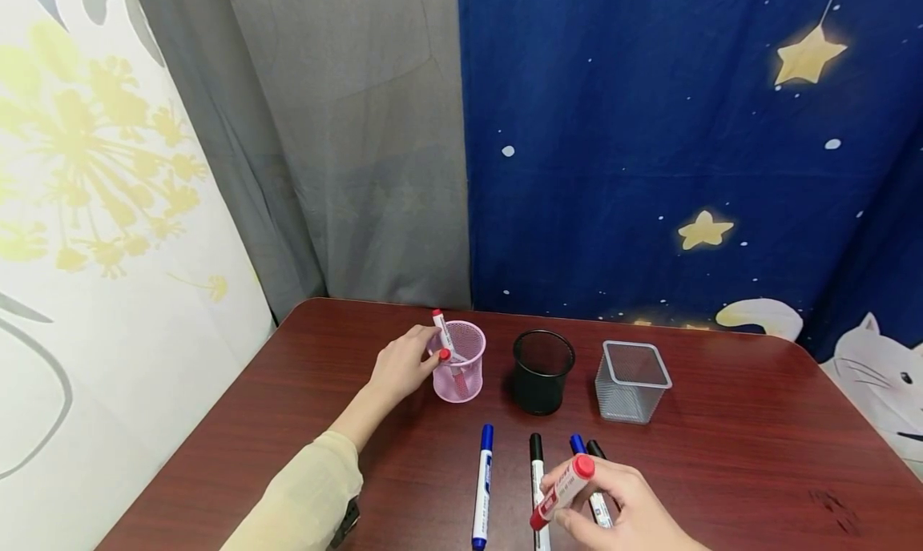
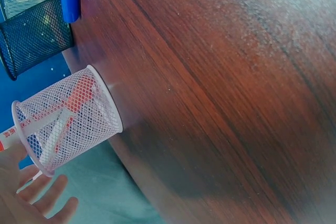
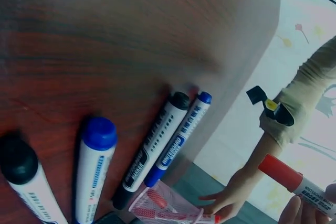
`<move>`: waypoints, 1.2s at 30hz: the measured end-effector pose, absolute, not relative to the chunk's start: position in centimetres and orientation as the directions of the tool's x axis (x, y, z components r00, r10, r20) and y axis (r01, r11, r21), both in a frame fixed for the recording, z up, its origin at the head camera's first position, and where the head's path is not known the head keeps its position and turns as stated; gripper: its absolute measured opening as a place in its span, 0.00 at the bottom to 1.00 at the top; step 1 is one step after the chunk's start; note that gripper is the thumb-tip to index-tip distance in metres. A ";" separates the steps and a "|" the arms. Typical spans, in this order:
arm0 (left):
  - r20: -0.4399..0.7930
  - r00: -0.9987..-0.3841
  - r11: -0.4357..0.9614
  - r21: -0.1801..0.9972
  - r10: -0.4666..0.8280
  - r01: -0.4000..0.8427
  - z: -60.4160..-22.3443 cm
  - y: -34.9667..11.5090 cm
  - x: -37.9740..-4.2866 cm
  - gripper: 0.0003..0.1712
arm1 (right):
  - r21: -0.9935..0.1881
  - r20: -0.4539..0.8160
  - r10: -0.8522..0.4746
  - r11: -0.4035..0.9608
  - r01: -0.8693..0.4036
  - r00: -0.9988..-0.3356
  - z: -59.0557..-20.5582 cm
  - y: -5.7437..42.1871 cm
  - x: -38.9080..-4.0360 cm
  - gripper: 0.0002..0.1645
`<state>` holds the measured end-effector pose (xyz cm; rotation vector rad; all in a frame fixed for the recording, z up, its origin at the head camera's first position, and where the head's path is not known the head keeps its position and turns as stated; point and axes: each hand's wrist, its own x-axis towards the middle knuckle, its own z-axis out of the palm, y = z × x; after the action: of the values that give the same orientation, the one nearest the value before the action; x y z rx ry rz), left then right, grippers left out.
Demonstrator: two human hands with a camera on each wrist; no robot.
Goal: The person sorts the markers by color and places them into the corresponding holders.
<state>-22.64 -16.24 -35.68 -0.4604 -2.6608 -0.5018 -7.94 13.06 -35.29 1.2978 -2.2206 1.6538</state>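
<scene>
My left hand (image 1: 399, 364) is at the rim of a pink mesh pen cup (image 1: 469, 379), its fingers (image 2: 48, 196) spread along the cup's outer side in the left wrist view. Two red markers lean inside that cup; one red-capped marker (image 1: 442, 332) sticks up above the rim close to the fingertips. Nearer the front, my right hand (image 1: 623, 503) pinches another red marker (image 1: 566, 491) between thumb and fingers, tilted and raised above the table. Below and around it lie a blue marker (image 1: 483, 483), a black marker (image 1: 537, 471), and a second blue and black pair, partly covered by the hand.
A round black mesh pen cup (image 1: 543, 391) stands right of the pink one, and a square silver mesh pen cup (image 1: 630, 399) is farther right. All stand on a dark red wooden table (image 1: 750, 455). Curtains (image 1: 649, 134) hang behind the far edge.
</scene>
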 end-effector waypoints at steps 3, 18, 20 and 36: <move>0.436 -0.866 0.881 0.274 0.245 0.387 -35.7 -16.3 -22.6 0.22 | -0.710 0.581 -0.533 0.038 -0.703 -0.615 -35.1 12.7 -8.3 0.24; 0.437 -0.868 0.879 0.284 0.237 0.383 -35.7 -16.3 -22.6 0.22 | -0.774 0.537 -0.420 0.100 -0.626 -0.732 -31.5 11.6 -9.1 0.19; 0.437 -0.869 0.879 0.286 0.235 0.381 -35.7 -16.2 -22.6 0.22 | -0.752 0.576 -0.397 0.085 -0.654 -0.715 -31.2 11.4 -9.4 0.20; 0.440 -0.867 0.877 0.290 0.234 0.384 -35.7 -16.2 -22.5 0.22 | -0.727 0.634 -0.281 0.098 -0.679 -0.720 -28.1 9.3 -12.7 0.17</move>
<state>-22.55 -16.23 -35.73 -0.4556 -2.6501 -0.5243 -12.75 9.34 -28.13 0.9461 -2.0479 1.6568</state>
